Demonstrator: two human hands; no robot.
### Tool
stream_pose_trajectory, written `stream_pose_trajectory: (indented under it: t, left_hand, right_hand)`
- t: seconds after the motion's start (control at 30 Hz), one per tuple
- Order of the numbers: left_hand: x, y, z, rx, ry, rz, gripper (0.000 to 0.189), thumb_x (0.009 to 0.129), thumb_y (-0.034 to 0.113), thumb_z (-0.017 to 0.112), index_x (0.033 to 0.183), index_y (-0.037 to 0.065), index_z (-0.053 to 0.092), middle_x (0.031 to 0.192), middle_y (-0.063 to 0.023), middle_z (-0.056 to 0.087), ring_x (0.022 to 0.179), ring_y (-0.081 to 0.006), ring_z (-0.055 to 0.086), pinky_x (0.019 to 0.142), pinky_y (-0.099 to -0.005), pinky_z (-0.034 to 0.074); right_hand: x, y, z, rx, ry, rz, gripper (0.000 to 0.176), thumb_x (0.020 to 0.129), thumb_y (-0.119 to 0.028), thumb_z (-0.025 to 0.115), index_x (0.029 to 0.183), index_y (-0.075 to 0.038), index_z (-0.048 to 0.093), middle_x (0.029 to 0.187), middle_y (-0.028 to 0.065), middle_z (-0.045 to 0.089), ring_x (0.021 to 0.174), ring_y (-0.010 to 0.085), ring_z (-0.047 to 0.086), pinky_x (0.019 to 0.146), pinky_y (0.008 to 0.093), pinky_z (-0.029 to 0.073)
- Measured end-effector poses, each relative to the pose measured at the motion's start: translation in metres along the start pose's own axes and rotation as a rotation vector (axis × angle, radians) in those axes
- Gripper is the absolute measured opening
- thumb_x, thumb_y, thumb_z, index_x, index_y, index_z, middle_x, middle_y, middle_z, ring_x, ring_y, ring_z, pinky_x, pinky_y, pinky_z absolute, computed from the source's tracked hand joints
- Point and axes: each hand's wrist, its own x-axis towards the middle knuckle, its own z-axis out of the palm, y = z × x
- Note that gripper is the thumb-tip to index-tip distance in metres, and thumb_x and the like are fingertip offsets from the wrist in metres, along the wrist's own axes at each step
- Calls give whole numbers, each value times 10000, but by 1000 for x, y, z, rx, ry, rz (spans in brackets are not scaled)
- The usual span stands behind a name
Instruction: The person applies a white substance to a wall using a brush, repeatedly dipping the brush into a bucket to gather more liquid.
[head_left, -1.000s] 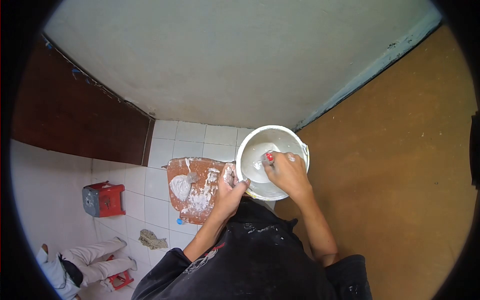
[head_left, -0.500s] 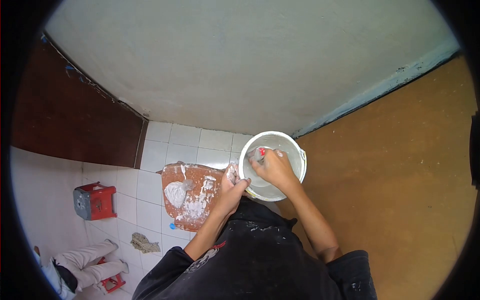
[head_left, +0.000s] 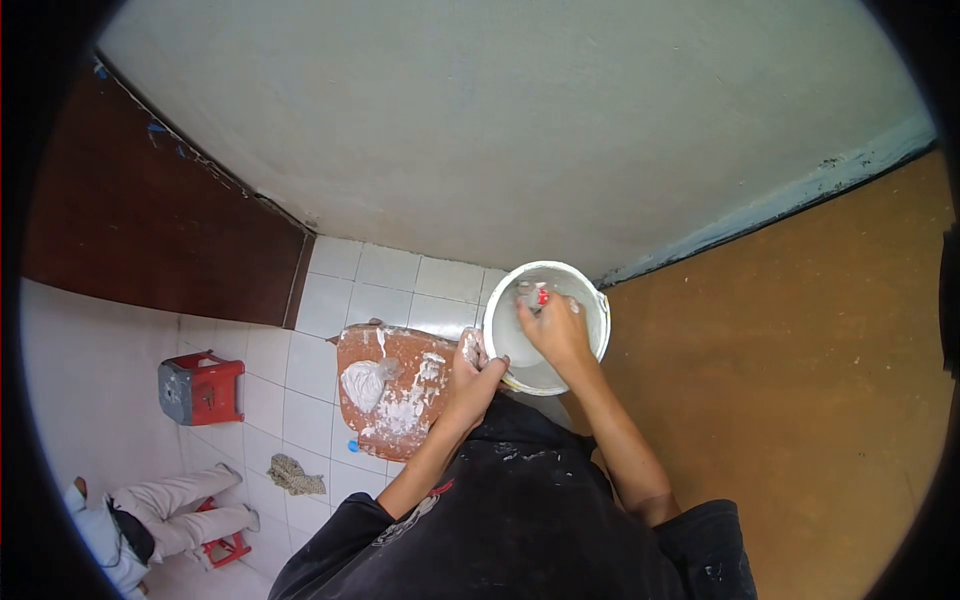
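A white bucket point(head_left: 496, 374) tilts toward me in front of my body, its wire handle at the right side. My left hand point(head_left: 476, 372) is closed on its left rim, thumb over the edge and fingers outside, smeared with white. Down inside the bucket, my right hand point(head_left: 560, 330) is closed around a small object with a red part point(head_left: 543, 297) and a greyish part beyond the fingers; its kind I cannot tell. White residue dots the right-hand knuckles. Pale whitish material coats the bucket's inside.
Left of the bucket stands a brown stool or chair seat point(head_left: 400, 345) splashed white, bearing a knotted plastic bag of white paste point(head_left: 362, 384). A red-and-grey stool point(head_left: 205, 390), a rag point(head_left: 296, 475) and a seated person point(head_left: 175, 510) are farther left. A brown panel point(head_left: 760, 400) borders the right.
My right hand has shifted slightly right within the bucket, with the red part moving along. My left hand stays on the rim. The view has turned slightly.
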Motion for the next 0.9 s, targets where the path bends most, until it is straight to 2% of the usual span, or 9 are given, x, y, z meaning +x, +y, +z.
stream_pose_trajectory:
  t: [0.1,0.2,0.33,0.43,0.57,0.67,0.77,0.8,0.9]
  left_hand:
    - [2,6,2,25,-24,28,373,849,-104,551,1201,9,502,1127,-70,595,1049,-132,583,944,-287,473]
    - [5,6,7,-5,9,76,333,839,-76,585,1153,5,510,987,-32,578,868,-84,557,751,-239,491]
    - [6,-7,-4,84,-8,20,343,842,-73,586,1166,0,499,1052,-54,603,951,-100,584,809,-248,494]
    - [5,-5,-1,61,7,39,339,843,-72,585,1162,2,500,1045,-47,599,939,-96,573,807,-248,485]
    - [3,-3,3,24,3,68,330,845,-68,586,1155,13,505,1029,-39,589,925,-89,556,812,-248,472]
    - [0,-16,-6,61,-6,78,349,854,-84,557,1188,2,509,1088,-57,601,988,-114,579,875,-266,479]
    - [1,-25,-13,148,-11,45,379,854,-94,540,1222,-10,502,1117,-69,607,1021,-127,592,907,-274,483]
    - [0,-23,-14,181,-8,32,389,853,-95,539,1230,-12,497,1118,-71,608,1023,-128,593,909,-274,483]
    - [-2,-12,-5,56,3,105,414,851,-99,539,1253,-17,484,1116,-73,609,1026,-130,595,909,-280,485]
  right_hand:
    - [-4,14,-6,-58,-52,24,325,904,-297,649,907,26,686,802,233,711,785,430,694,773,525,544]
    - [-17,20,6,-14,-168,0,304,893,-285,658,894,17,696,799,239,707,785,427,695,767,522,545]
    - [-8,9,25,203,-110,49,306,897,-289,651,912,11,710,795,240,704,793,423,695,753,518,547]
    - [2,17,26,159,109,-40,304,904,-286,644,904,13,705,785,237,702,780,428,693,751,521,544]
    - [-16,24,7,-54,-12,35,292,900,-275,646,886,13,691,757,231,695,756,436,686,743,521,540]
    - [-29,24,27,106,-95,-52,279,884,-266,661,897,11,694,760,230,696,764,439,685,746,523,540]
    - [-20,1,28,181,-85,22,298,892,-283,657,901,12,696,749,239,689,749,441,684,737,519,542]
    - [-12,2,31,259,-10,-23,317,911,-291,638,900,20,698,737,247,684,742,437,685,714,515,543]
    - [-3,9,18,47,93,8,332,931,-295,618,889,25,698,733,249,685,725,428,686,690,506,543]
